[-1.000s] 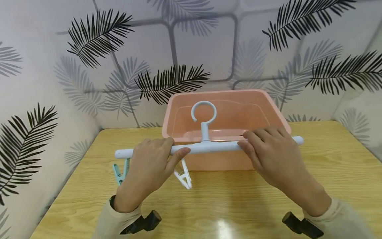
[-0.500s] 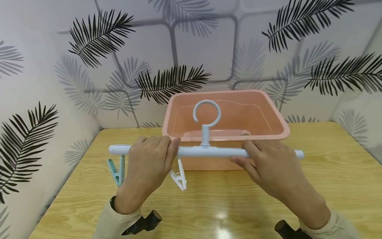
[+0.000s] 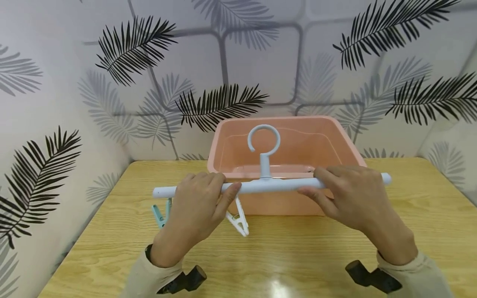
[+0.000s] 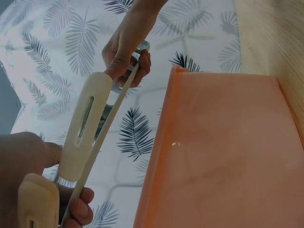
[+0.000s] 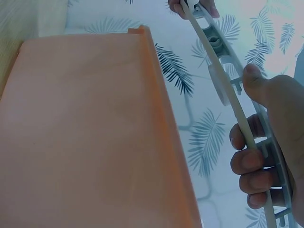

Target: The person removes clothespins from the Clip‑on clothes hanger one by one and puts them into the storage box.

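Both hands hold a pale blue plastic hanger (image 3: 277, 185) in front of a pink basin (image 3: 275, 118). Its ring-shaped hook points up. My left hand (image 3: 195, 209) grips the bar left of the hook, thumb along the near side. On the right stretch of the bar, my right hand (image 3: 357, 198) has its fingers wrapped around, as the right wrist view also shows. A white clip (image 3: 243, 221) hangs from the bar beside my left thumb. Further left dangles a teal clip (image 3: 158, 216), partly hidden by the left hand. A pale clip (image 4: 85, 126) looms large in the left wrist view.
Behind the hanger, the basin stands on a wood-grain table (image 3: 283, 256), close to a leaf-patterned wall (image 3: 257, 62). Something small and dark shows inside the basin near its front rim. Black cameras (image 3: 195, 278) are strapped to both wrists.
The hanger tipped and dipped slightly toward me, then came back up, ending a little further right. Both clips swung left, then right. The left thumb lifted and settled again; both hands kept hold.
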Motion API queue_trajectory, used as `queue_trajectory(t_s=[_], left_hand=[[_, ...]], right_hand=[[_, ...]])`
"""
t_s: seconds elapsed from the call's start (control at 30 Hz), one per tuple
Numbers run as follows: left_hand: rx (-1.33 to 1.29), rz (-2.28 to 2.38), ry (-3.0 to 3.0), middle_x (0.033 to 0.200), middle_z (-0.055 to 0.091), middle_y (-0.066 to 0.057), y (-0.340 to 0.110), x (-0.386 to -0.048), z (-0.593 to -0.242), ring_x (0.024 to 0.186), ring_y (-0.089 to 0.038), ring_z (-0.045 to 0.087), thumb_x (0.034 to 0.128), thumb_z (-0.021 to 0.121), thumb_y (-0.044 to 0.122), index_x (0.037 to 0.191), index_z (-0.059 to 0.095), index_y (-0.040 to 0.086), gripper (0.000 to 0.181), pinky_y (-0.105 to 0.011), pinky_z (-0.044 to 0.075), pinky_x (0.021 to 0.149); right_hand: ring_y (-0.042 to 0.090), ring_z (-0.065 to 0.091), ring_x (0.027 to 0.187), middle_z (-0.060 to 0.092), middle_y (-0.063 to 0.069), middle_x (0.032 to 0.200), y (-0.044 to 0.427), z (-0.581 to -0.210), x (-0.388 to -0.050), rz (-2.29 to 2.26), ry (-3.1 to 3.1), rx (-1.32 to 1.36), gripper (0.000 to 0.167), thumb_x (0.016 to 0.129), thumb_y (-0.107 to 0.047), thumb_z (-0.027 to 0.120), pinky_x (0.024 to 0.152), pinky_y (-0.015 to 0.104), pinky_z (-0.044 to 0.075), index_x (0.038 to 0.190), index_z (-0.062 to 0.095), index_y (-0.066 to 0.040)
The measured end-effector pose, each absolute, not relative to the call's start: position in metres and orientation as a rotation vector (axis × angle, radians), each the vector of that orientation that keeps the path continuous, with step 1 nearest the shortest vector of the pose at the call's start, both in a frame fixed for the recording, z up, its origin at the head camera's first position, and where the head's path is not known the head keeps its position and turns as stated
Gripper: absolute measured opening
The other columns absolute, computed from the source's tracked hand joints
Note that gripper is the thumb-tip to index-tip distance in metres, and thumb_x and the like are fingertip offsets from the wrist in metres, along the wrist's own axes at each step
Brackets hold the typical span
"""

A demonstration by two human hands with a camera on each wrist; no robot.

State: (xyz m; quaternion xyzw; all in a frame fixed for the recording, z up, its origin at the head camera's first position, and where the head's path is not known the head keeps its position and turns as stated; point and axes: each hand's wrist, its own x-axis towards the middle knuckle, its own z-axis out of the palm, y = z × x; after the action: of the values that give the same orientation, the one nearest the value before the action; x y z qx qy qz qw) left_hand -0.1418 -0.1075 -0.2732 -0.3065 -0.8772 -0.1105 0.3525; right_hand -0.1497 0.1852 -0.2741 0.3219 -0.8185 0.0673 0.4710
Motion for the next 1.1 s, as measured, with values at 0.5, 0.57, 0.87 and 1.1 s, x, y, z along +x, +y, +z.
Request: queue_trajectory(t_s=[0.5,0.57,0.87,1.1], left_hand=[[-0.935,-0.603,-1.852,0.090,0.060,-0.011,-0.097,-0.136,-0.274,0.089,-0.032,0.052,0.1016,0.047,0.025,0.091,0.060,-0.001,0.030,-0.042,0.044,0.081],[-1.013,-0.608,-1.765,0.083,0.060,-0.008,-0.093,-0.128,-0.276,0.081,-0.028,0.054,0.1000,0.049,0.018,0.086,0.060,0.000,0.025,-0.037,0.046,0.076],[-1.250,-0.815,-1.896,0.077,0.055,0.002,-0.086,-0.097,-0.312,0.070,-0.007,0.056,0.1010,0.047,0.015,0.085,0.058,0.008,0.021,-0.011,0.046,0.067],[-1.120,-1.359,-2.258,0.079,0.058,0.002,-0.084,-0.093,-0.334,0.070,-0.003,0.055,0.1008,0.050,0.012,0.093,0.058,0.005,0.013,-0.018,0.051,0.066]], right_hand=[[0.010,0.018,0.039,0.027,-0.008,0.050,0.191,-0.276,-0.158,0.148,-1.940,0.718,0.061,0.096,-0.067,0.028,0.037,0.026,0.010,0.065,0.041,-0.015],[0.010,0.016,0.039,0.026,-0.009,0.050,0.192,-0.275,-0.158,0.136,-1.924,0.721,0.062,0.096,-0.066,0.028,0.037,0.027,0.011,0.064,0.040,-0.015],[0.009,0.012,0.041,0.025,-0.008,0.050,0.193,-0.271,-0.156,0.118,-1.895,0.727,0.062,0.097,-0.065,0.028,0.037,0.027,0.010,0.063,0.038,-0.014],[0.010,0.013,0.041,0.026,-0.008,0.050,0.195,-0.272,-0.155,0.122,-1.909,0.720,0.063,0.096,-0.066,0.027,0.037,0.027,0.011,0.063,0.038,-0.014]])
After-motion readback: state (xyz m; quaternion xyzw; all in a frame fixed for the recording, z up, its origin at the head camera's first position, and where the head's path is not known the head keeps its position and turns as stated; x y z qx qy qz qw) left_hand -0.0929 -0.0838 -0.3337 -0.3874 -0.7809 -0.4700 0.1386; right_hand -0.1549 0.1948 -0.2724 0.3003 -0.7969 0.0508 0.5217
